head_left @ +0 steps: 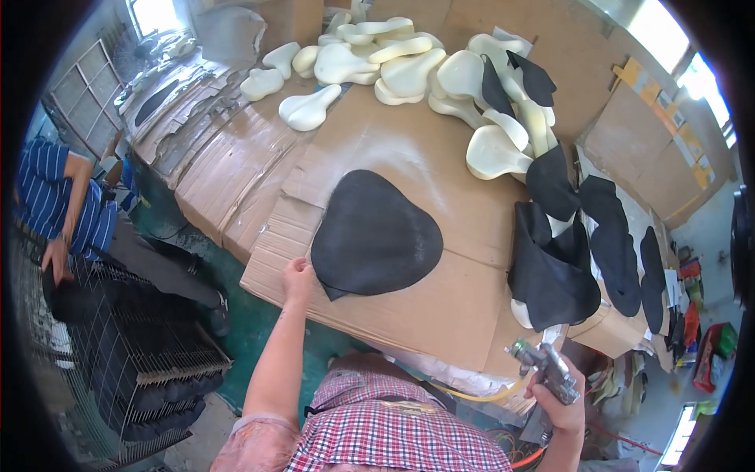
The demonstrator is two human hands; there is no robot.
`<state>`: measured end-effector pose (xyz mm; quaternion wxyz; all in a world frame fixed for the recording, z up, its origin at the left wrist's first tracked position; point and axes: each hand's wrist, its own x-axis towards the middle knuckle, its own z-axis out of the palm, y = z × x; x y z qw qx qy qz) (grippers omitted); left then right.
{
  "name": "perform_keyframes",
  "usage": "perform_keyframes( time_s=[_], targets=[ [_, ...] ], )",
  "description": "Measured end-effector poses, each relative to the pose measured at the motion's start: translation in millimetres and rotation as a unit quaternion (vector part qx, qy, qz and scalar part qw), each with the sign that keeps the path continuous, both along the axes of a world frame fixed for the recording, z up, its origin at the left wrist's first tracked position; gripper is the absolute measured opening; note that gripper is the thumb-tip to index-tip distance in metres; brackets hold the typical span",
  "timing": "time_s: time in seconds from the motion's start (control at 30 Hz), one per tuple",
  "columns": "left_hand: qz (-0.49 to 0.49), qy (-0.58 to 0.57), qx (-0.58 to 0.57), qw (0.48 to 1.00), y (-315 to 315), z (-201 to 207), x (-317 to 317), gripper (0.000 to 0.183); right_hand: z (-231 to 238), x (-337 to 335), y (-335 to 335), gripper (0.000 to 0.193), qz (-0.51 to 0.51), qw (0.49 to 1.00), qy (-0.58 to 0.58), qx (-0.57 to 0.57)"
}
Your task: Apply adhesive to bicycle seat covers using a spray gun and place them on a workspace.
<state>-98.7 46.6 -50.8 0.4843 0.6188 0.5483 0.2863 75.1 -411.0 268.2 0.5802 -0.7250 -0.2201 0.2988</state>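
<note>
A flat, rounded black sheet [377, 236] of leather-like material lies on the brown cardboard tabletop [464, 291] in front of me. My left hand [297, 277] is closed at the sheet's left edge and appears to pinch it. At the lower right, my right hand [563, 403] grips a metal spray gun [555, 376], held off the table's near edge and pointing away from the sheet. A yellow hose [484, 397] runs near the gun. Whitish overspray marks the cardboard beyond the sheet.
Cream foam bicycle saddles [409, 71] are heaped along the far side. More black pieces [554, 267] drape over saddles at the right. To the left, a co-worker in a striped shirt [49, 185] stands by a wire rack [149, 354] loaded with black pieces.
</note>
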Motion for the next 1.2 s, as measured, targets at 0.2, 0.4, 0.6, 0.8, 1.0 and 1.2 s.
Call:
perform_keyframes(
  time_s=[0.2, 0.4, 0.6, 0.8, 1.0, 1.2],
  targets=[
    [-0.046, 0.318, 0.096, 0.942, -32, 26, 37, 0.033, 8, 7, 23, 0.055, 0.052, 0.998, -0.028, 0.002],
    [-0.022, 0.394, 0.141, 0.908, -34, 30, 43, 0.023, 10, 21, 15, 0.048, 0.114, 0.990, -0.076, -0.043],
    [-0.012, 0.348, 0.150, 0.925, -24, 20, 43, 0.014, 9, 22, 16, 0.050, 0.101, 0.992, -0.076, -0.030],
    [0.006, 0.148, 0.094, 0.985, -8, 6, 42, 0.014, 18, 23, 13, 0.049, 0.187, 0.975, -0.100, -0.070],
    [0.097, -0.080, -0.179, 0.976, -14, 13, 50, 0.027, 4, 13, -13, 0.052, 0.014, 0.999, -0.030, -0.004],
    [0.183, -0.128, -0.154, 0.963, -30, 21, 61, 0.045, -2, 10, 9, 0.054, 0.069, 0.996, 0.016, 0.063]
  ],
)
